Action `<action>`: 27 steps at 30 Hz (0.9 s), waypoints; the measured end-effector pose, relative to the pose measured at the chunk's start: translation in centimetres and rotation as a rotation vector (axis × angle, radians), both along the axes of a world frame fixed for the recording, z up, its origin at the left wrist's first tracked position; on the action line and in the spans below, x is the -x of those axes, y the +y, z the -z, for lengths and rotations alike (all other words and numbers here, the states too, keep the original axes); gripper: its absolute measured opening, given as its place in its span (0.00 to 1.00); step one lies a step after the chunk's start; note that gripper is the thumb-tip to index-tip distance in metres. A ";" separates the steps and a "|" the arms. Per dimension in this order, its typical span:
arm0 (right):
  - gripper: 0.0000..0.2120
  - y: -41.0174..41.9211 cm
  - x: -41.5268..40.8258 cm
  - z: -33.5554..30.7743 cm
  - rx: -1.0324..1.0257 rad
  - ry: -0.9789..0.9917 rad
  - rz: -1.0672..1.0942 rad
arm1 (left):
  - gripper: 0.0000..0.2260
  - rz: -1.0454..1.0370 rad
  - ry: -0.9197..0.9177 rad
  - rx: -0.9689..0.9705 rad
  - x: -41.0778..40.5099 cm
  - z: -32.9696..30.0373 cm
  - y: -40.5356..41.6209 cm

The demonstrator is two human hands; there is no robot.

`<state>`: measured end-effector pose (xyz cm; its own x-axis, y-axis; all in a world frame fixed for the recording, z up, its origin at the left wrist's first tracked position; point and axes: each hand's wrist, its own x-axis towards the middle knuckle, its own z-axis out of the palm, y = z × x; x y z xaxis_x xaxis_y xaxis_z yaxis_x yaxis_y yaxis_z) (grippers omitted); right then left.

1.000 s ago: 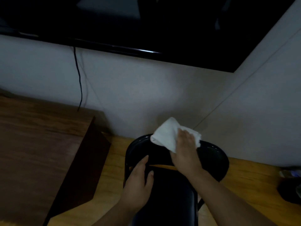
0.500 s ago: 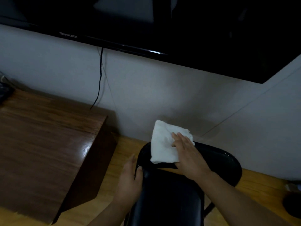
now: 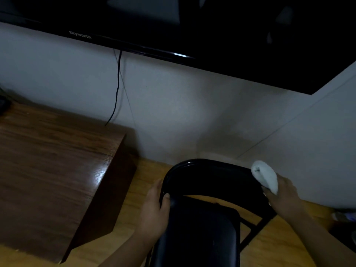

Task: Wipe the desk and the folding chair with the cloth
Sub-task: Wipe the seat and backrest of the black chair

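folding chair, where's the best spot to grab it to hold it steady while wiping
Grip the folding chair at the left curve of its backrest frame, coming from the left side, as the left hand does. The thin rounded tube lets fingers wrap it, and leaves the right end free for the cloth.

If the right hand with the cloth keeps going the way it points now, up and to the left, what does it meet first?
Probably the chair backrest: the right hand holds the cloth against the backrest's right end, so that line runs along the top rail. Beyond it stands the wall; depth is unclear.
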<state>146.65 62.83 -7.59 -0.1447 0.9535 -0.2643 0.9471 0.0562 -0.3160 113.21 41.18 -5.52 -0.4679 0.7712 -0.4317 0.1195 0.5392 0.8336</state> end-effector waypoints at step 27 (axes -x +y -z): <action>0.41 -3.2 12.4 1.9 -0.321 -0.190 -0.663 | 0.23 0.026 0.186 0.058 -1.3 1.9 1.1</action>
<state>134.26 59.63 -9.53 -0.6939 0.7170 -0.0664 0.7195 0.6941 -0.0234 114.48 42.27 -7.42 -0.5236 0.7604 -0.3841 0.2831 0.5805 0.7634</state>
